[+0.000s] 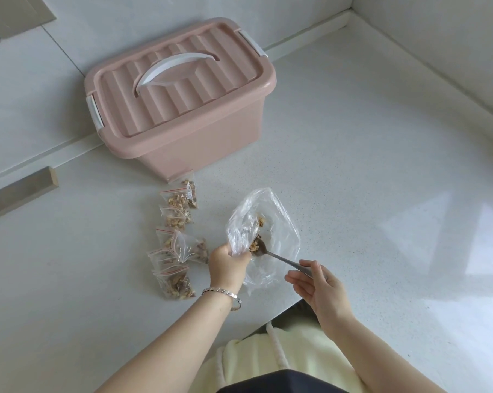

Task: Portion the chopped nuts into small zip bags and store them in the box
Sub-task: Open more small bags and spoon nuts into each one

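Head view: left hand [225, 263] is gripping the plastic bag [279, 219]; right hand [317, 289] fingers [297, 280] are pinching the spoon [282, 259], dipping into nuts [254, 246].

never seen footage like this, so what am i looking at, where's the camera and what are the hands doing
No machine here: a person works with bare hands, and the one picture comes from a camera on their head, looking down at a white counter. At the back stands a pink box with its lid on. In front of it lie several small bags of chopped nuts. The left hand grips the edge of a big clear bag with a few nuts left inside. The right hand holds a spoon, its tip in that bag.
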`<state>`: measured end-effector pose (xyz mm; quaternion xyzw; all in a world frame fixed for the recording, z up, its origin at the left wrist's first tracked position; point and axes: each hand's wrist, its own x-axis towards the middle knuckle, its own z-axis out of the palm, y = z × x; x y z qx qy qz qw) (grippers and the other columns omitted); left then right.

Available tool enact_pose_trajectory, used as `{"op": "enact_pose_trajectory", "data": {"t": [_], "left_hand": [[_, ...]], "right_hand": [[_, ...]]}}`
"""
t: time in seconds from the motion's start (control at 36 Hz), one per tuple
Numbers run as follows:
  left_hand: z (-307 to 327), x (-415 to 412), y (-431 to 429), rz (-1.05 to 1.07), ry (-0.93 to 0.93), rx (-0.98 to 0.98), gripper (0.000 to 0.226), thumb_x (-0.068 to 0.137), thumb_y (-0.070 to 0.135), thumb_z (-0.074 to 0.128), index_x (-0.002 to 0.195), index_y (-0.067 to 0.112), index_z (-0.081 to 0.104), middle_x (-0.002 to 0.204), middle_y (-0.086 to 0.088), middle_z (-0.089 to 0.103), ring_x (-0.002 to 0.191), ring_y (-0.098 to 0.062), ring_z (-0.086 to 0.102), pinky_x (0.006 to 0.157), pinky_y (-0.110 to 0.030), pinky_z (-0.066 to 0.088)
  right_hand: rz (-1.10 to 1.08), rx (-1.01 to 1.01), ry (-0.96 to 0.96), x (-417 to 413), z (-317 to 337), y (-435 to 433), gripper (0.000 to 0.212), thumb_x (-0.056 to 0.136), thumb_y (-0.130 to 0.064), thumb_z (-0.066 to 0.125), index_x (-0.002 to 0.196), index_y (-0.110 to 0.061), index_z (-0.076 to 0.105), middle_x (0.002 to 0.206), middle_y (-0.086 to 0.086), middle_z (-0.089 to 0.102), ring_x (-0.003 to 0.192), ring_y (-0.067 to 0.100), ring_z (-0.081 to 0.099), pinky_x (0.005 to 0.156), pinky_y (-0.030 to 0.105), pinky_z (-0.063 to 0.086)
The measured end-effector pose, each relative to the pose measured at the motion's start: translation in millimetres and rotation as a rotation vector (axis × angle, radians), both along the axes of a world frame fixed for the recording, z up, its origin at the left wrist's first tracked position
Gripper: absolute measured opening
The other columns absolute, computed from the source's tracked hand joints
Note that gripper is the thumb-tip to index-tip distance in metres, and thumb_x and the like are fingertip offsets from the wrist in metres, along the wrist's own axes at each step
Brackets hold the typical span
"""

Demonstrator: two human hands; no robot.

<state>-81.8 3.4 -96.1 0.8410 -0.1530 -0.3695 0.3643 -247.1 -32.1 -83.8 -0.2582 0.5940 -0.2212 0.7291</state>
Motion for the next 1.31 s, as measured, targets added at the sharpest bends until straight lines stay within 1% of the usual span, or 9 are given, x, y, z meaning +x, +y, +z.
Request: {"op": "enact_pose_trajectory", "data": {"t": [0.28, 0.33, 0.42, 0.47, 0.56, 0.72, 0.89, 1.06, 1.31], "left_hand": [[11.3, 3.0, 0.5, -0.056, -0.127, -0.081, 0.030, 0.083, 0.008, 0.061, 0.058, 0.010, 0.044, 0.053, -0.004, 0.041, 0.055, -0.020, 0.040, 0.045, -0.016, 0.026], [16.6, 2.2, -0.2, -0.114, -0.198, -0.066, 0.005, 0.084, 0.006, 0.059, 0.080, 0.006, 0.058, 0.067, -0.009, 0.053, 0.071, -0.022, 0.054, 0.052, -0.017, 0.034], [17.1, 3.0, 0.4, -0.182, -0.270, -0.034, 0.052, 0.087, 0.007, 0.058, 0.134, 0.017, 0.039, 0.120, -0.004, 0.054, 0.113, -0.022, 0.053, 0.081, -0.025, 0.045], [20.3, 3.6, 3.0, -0.248, -0.335, -0.079, 0.074, 0.088, 0.004, 0.055, 0.145, 0.029, 0.016, 0.135, -0.004, 0.042, 0.114, -0.020, 0.052, 0.079, -0.024, 0.045], [21.5, 6.3, 7.5, -0.432, -0.497, -0.162, 0.090, 0.086, -0.003, 0.053, 0.139, 0.051, 0.005, 0.133, -0.008, 0.040, 0.084, -0.019, 0.058, 0.059, -0.028, 0.052], [14.3, 14.1, 12.9, -0.575, -0.540, -0.199, 0.080, 0.081, -0.015, 0.046, 0.129, 0.046, 0.024, 0.146, -0.012, 0.032, 0.096, -0.036, 0.061, 0.059, -0.038, 0.056], [14.3, 23.1, 13.9, -0.622, -0.502, -0.214, 0.082, 0.085, -0.013, 0.043, 0.136, 0.049, 0.026, 0.150, -0.010, 0.027, 0.048, -0.002, 0.043, 0.047, -0.009, 0.040], [11.3, 28.5, 17.4, -0.556, -0.434, -0.192, 0.059, 0.089, -0.012, 0.038, 0.128, 0.031, 0.048, 0.149, -0.013, 0.027, 0.107, -0.034, 0.058, 0.061, -0.005, 0.043], [10.0, 25.8, 11.2, -0.338, -0.362, 0.051, 0.051, 0.092, 0.012, 0.048, 0.141, 0.015, 0.033, 0.134, -0.015, 0.041, 0.110, -0.038, 0.053, 0.091, -0.037, 0.046]], "right_hand": [[-0.121, 0.220, -0.107, -7.6, -4.4, -7.2, 0.030, 0.099, -0.028, 0.036, 0.097, -0.007, 0.058, 0.067, 0.008, 0.070, 0.066, 0.017, 0.070, 0.063, 0.024, 0.051], [-0.126, 0.220, -0.113, -12.5, -4.1, -8.4, 0.030, 0.100, -0.028, 0.036, 0.097, -0.008, 0.058, 0.067, 0.008, 0.069, 0.066, 0.018, 0.070, 0.061, 0.023, 0.053], [-0.125, 0.199, -0.118, -20.0, -0.8, -10.2, 0.030, 0.100, -0.028, 0.035, 0.097, -0.008, 0.058, 0.066, 0.008, 0.069, 0.066, 0.018, 0.070, 0.056, 0.021, 0.054], [-0.105, 0.166, -0.103, -23.7, 2.8, -11.4, 0.030, 0.100, -0.027, 0.034, 0.098, -0.008, 0.058, 0.067, 0.008, 0.069, 0.067, 0.018, 0.070, 0.058, 0.022, 0.054], [-0.065, 0.097, -0.060, -26.7, 7.3, -13.2, 0.030, 0.100, -0.027, 0.034, 0.099, -0.008, 0.058, 0.067, 0.009, 0.068, 0.066, 0.017, 0.069, 0.066, 0.025, 0.049], [-0.003, -0.015, 0.028, -24.6, 11.4, -14.3, 0.030, 0.100, -0.026, 0.035, 0.098, -0.008, 0.059, 0.068, 0.009, 0.069, 0.072, 0.020, 0.069, 0.071, 0.028, 0.049], [-0.009, -0.100, 0.108, -18.7, 12.1, -13.4, 0.029, 0.099, -0.025, 0.037, 0.097, -0.008, 0.061, 0.073, 0.013, 0.070, 0.074, 0.022, 0.070, 0.070, 0.027, 0.051], [-0.003, -0.224, 0.182, -13.3, 12.1, -9.4, 0.029, 0.099, -0.024, 0.038, 0.091, -0.012, 0.062, 0.074, 0.013, 0.071, 0.075, 0.022, 0.069, 0.069, 0.027, 0.052], [0.052, -0.303, 0.205, 2.8, 4.6, -3.8, 0.026, 0.099, -0.021, 0.038, 0.092, -0.014, 0.063, 0.072, 0.007, 0.071, 0.068, 0.011, 0.068, 0.059, 0.016, 0.052]]}}
